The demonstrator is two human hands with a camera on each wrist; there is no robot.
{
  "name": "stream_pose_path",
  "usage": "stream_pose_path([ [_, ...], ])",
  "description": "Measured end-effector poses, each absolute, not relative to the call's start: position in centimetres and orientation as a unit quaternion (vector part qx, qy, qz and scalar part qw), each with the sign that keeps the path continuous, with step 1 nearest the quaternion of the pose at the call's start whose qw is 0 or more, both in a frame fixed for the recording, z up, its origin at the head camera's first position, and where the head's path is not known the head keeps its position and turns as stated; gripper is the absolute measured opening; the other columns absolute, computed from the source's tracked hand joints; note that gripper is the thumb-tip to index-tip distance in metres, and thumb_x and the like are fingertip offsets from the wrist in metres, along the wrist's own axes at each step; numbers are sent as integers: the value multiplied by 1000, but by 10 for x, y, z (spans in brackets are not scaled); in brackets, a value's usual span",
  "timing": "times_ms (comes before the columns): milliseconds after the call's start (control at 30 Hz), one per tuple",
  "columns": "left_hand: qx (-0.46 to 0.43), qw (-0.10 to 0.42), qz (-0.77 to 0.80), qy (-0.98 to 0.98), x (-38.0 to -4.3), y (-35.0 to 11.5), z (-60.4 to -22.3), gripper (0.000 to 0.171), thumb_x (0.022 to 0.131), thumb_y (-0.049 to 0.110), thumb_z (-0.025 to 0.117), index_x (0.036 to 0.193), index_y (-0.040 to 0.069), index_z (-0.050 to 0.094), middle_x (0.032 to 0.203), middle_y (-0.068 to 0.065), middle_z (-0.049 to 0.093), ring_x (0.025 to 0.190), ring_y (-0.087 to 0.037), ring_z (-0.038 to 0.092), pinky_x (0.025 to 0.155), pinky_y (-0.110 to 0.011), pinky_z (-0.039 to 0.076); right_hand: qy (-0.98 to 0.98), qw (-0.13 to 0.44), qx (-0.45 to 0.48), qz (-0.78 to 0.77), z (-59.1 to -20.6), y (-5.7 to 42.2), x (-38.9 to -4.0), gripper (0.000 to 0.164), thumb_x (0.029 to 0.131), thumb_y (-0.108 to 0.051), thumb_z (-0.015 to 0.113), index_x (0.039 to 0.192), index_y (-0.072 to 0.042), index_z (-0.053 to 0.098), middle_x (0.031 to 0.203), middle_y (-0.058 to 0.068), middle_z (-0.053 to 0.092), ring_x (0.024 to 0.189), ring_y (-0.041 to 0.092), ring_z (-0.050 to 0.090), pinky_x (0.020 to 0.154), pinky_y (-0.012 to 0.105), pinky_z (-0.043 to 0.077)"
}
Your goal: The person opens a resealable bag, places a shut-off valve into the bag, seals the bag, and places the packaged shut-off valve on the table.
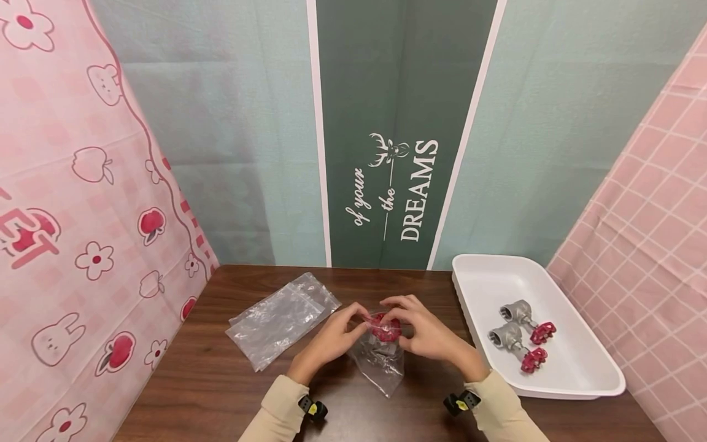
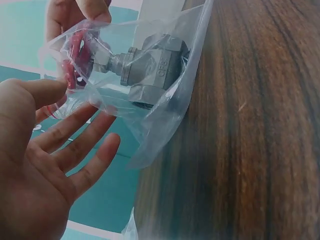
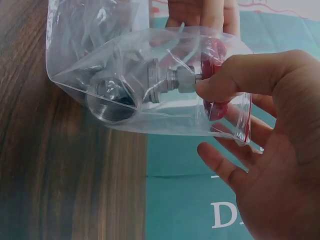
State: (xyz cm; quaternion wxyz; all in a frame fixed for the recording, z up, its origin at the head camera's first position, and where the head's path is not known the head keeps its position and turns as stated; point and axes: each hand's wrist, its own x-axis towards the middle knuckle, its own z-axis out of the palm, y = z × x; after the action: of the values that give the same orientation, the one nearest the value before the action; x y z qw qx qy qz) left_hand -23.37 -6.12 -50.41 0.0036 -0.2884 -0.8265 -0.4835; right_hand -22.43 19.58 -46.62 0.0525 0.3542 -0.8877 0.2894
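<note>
A grey metal gate valve (image 2: 155, 67) with a red handwheel (image 1: 385, 328) stands upright inside a clear zip bag (image 1: 383, 371), handwheel at the top near the bag's mouth. The bag's bottom reaches the wooden table. From the left, my left hand (image 1: 337, 334) pinches the bag's upper edge beside the handwheel, its other fingers spread in the left wrist view. My right hand (image 1: 431, 331) holds the bag's top from the other side. Its thumb (image 3: 225, 82) lies over the handwheel, with fingers behind the bag. The red zip strip (image 3: 246, 120) shows at the bag's mouth.
Flat clear bags (image 1: 276, 322) lie overlapping on the left of the wooden table (image 1: 188, 374). To the right, a white tray (image 1: 591, 368) holds two more valves (image 1: 505, 337) with red handwheels. Cloth curtains border the table behind and on both sides.
</note>
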Motion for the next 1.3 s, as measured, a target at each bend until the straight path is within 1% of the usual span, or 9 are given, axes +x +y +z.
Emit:
stream_pose_path([
  [167, -290, 19, -478, -829, -230, -65, -503, 10, 107, 25, 67, 114, 18, 70, 114, 2, 75, 108, -15, 70, 90, -33, 60, -884, 64, 360, 293, -468, 200, -226, 49, 79, 5, 76, 116, -27, 77, 150, 8, 59, 133, 30, 56, 98, 45, 54],
  [233, -291, 26, -475, -830, -229, -66, -502, 11, 106, 25, 68, 114, 18, 71, 113, 2, 75, 105, -13, 69, 89, -31, 60, -878, 59, 362, 308, -469, 201, -227, 49, 81, 8, 74, 117, -24, 77, 148, 12, 59, 130, 32, 61, 98, 42, 59],
  [300, -293, 37, -471, -831, -228, -68, -501, 12, 105, 25, 69, 113, 17, 71, 111, 2, 75, 100, -11, 69, 87, -30, 59, -872, 58, 362, 324, -471, 201, -228, 46, 82, 10, 74, 117, -19, 77, 143, 14, 61, 123, 32, 66, 92, 39, 62],
  [433, -294, 54, -464, -834, -228, -71, -500, 11, 102, 23, 72, 111, 16, 72, 108, 3, 73, 96, -9, 68, 85, -27, 59, -870, 56, 342, 352, -473, 201, -231, 39, 84, 12, 76, 115, -11, 73, 131, 13, 67, 108, 25, 73, 85, 33, 64],
  [700, -297, 77, -459, -834, -228, -77, -498, 9, 99, 21, 74, 106, 15, 72, 104, 3, 71, 95, -8, 66, 85, -26, 58, -867, 28, 293, 403, -471, 201, -233, 24, 88, 6, 81, 97, -9, 65, 122, 15, 75, 98, 21, 76, 85, 32, 65],
  [833, -298, 84, -461, -832, -228, -79, -499, 9, 100, 21, 73, 106, 14, 73, 105, 3, 72, 100, -10, 67, 89, -30, 58, -868, 40, 297, 395, -468, 203, -234, 20, 90, 0, 83, 95, -12, 67, 115, 12, 77, 94, 15, 75, 82, 30, 65],
  [1033, -294, 89, -464, -831, -228, -82, -498, 7, 103, 17, 69, 107, 13, 72, 106, 2, 72, 102, -13, 69, 93, -34, 58, -880, 75, 298, 363, -467, 206, -235, 13, 95, -6, 79, 99, -16, 71, 92, -4, 77, 82, 3, 68, 74, 27, 61],
  [1167, -289, 93, -465, -832, -227, -83, -496, 7, 103, 16, 69, 106, 12, 72, 105, 1, 72, 99, -12, 68, 91, -33, 58, -888, 81, 275, 359, -466, 205, -235, 9, 99, -9, 76, 99, -18, 73, 92, -8, 75, 79, 1, 61, 72, 24, 58],
  [1300, -287, 112, -465, -830, -226, -82, -493, 6, 103, 16, 70, 104, 10, 73, 102, 0, 71, 95, -11, 66, 86, -30, 58, -889, 84, 259, 369, -464, 203, -234, 10, 99, -9, 76, 97, -19, 74, 92, -9, 76, 80, 1, 62, 75, 25, 59],
])
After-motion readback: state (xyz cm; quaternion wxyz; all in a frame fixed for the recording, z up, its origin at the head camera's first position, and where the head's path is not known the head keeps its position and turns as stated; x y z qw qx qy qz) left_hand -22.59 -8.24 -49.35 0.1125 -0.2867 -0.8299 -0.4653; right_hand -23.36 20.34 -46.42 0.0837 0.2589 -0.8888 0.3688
